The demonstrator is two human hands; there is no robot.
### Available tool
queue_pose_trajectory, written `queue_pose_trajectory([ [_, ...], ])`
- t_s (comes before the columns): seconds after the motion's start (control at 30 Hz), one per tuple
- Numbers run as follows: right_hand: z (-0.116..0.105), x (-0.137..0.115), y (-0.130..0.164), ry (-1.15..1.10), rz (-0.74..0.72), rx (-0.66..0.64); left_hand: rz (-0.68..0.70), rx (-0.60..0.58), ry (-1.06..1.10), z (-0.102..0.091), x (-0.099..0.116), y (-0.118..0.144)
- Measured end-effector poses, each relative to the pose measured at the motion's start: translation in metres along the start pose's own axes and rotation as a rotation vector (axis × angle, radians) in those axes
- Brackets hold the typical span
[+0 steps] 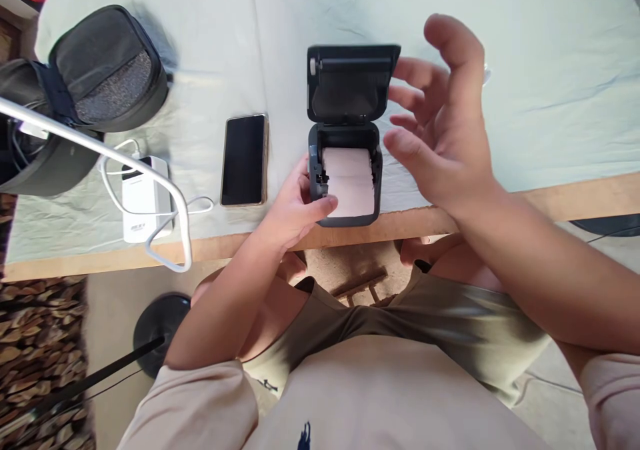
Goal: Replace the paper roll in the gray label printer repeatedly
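1. Printer (350, 222) sits near the centre of the frame, at the near edge of the surface (575, 200); its lower end overlaps the wooden edge in this view, and whether it rests there or is held just above, I cannot tell.
2. What looks done: the lid (350, 90) is swung up and back, toward the top of the frame, and a pale paper roll (350, 187) lies inside the well, filling most of it.
3. What looks left, as a judgement: the lid is not down over the well. Whether the roll is fully seated cannot be made out, and no loose strip of paper clearly hangs outside.
4. Left hand (295, 207), just left of centre: its grip is closed around the printer's left side, fingers along the outer wall, thumb (324, 207) hooked over the lower left rim and reaching the roll's corner. This grip appears to steady the printer.
5. Right hand (453, 130), right of centre: its grip is released and wide, palm turned toward the printer, thumb and fingers spread, nothing held. Some fingertips come right up to the lid's right edge; contact there cannot be confirmed.
6. Apart from both hands, a phone (245, 160) lies left of the printer, a white power bank (143, 203) farther left, and an unzipped dark case (103, 57) at the upper left.
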State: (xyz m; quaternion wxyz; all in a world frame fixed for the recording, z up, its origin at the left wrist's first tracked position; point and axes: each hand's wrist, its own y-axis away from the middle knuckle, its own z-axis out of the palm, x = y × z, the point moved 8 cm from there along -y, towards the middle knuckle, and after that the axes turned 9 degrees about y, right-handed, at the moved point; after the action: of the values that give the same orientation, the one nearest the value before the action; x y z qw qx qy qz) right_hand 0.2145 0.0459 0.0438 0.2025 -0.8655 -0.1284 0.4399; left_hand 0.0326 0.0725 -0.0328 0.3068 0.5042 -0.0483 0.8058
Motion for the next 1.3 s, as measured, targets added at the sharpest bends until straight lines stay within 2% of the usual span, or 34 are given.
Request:
queue_pose_trajectory([
  [0.07, -0.001, 0.000, 0.000, -0.046, -0.022, 0.025, 0.006, 0.002, -0.006, -0.001, 0.000, 0.000],
  [0.2, 0.004, -0.004, 0.002, 0.076, -0.066, 0.003, 0.007, 0.000, -0.024, -0.001, -0.001, 0.000],
  [0.3, 0.009, 0.000, 0.003, 0.078, -0.014, -0.034, 0.007, 0.007, -0.029, -0.002, -0.002, 0.001],
  [0.37, 0.015, 0.009, 0.004, -0.027, 0.085, -0.090, 0.011, 0.009, -0.011, -0.003, -0.001, 0.001],
  [0.47, 0.031, 0.021, 0.008, -0.253, 0.222, -0.238, 0.028, -0.013, 0.045, 0.000, -0.001, 0.002],
  [0.53, 0.041, 0.023, 0.011, -0.335, 0.259, -0.334, 0.064, -0.014, 0.046, 0.002, 0.002, 0.003],
  [0.6, 0.045, 0.022, 0.012, -0.329, 0.246, -0.372, 0.097, -0.006, 0.027, 0.003, 0.004, 0.005],
  [0.83, 0.045, 0.019, 0.011, -0.168, 0.111, -0.360, 0.064, 0.038, 0.049, 0.003, 0.002, 0.008],
  [1.13, 0.044, 0.017, 0.012, -0.177, 0.116, -0.374, 0.076, 0.018, 0.025, 0.001, 0.002, 0.008],
  [1.3, 0.046, 0.026, 0.013, -0.215, 0.148, -0.347, 0.035, 0.038, 0.131, 0.001, -0.003, 0.004],
])
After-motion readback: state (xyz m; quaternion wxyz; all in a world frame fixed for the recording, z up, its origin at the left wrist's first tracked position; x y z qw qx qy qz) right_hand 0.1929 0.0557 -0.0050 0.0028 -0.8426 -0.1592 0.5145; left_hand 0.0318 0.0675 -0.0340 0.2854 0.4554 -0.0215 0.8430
